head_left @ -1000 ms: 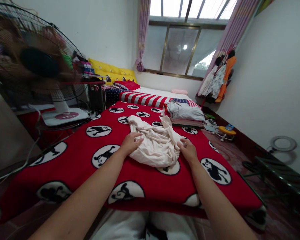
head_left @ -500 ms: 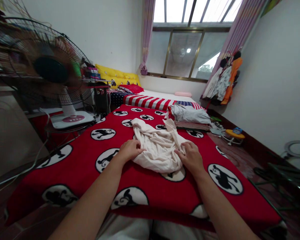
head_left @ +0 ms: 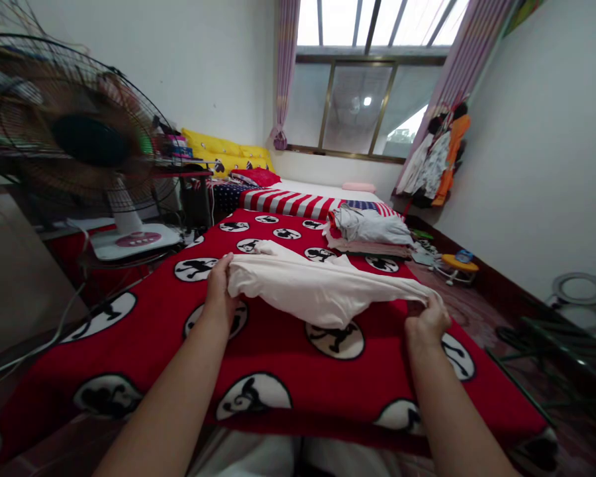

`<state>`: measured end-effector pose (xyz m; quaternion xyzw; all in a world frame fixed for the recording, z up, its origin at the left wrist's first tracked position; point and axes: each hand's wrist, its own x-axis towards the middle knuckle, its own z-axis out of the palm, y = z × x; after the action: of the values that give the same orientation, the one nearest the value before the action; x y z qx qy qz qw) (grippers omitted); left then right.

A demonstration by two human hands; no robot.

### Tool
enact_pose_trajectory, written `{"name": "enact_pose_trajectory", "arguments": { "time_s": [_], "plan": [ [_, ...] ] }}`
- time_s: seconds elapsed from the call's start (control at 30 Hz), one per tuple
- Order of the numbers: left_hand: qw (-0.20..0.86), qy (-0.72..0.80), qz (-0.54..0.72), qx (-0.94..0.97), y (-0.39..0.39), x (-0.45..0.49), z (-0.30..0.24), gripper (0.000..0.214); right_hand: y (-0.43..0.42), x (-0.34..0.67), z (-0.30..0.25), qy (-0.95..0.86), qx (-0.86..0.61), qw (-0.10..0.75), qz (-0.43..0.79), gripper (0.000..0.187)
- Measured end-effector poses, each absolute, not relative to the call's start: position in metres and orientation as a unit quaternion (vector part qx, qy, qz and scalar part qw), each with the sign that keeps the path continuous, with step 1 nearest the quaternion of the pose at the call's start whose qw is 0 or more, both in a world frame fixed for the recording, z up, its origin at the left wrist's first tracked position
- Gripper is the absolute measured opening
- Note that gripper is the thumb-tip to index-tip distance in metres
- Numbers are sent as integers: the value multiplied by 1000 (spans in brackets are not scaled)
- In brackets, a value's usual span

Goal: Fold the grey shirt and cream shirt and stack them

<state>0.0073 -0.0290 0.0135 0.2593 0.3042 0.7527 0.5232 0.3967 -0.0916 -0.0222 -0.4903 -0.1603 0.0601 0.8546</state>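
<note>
A cream cloth garment (head_left: pixel 318 291) is stretched between both hands, lifted a little above the red blanket with black-and-white monkey circles (head_left: pixel 258 351). My left hand (head_left: pixel 219 286) grips its left end. Its right end is pinched in my right hand (head_left: pixel 430 319), out near the blanket's right edge. The cloth's middle sags toward the blanket, and its far part still lies on it.
A stack of folded clothes (head_left: pixel 370 232) sits at the far right of the blanket. A spinning pedestal fan (head_left: pixel 87 146) stands at the left. Behind are a striped bed (head_left: pixel 298 199), a window (head_left: pixel 357 106) and hanging clothes (head_left: pixel 440 159).
The garment lay crumpled with both hands on it. Now the hands have closed on its ends, moved apart and raised it, pulling it out wide.
</note>
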Motion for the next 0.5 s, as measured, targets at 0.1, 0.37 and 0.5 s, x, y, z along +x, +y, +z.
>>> {"name": "enact_pose_trajectory", "arguments": {
  "time_s": [0.1,0.37,0.5],
  "plan": [
    [537,294,769,186,-21,4,9,16,-88,397,-25,-183,-495,848,53,27],
    [341,365,785,366,-36,14,15,36,-103,368,-20,-374,-606,701,-46,38],
    [245,359,645,628,-60,29,16,22,-111,354,-16,-544,-609,554,-160,23]
  ]
}}
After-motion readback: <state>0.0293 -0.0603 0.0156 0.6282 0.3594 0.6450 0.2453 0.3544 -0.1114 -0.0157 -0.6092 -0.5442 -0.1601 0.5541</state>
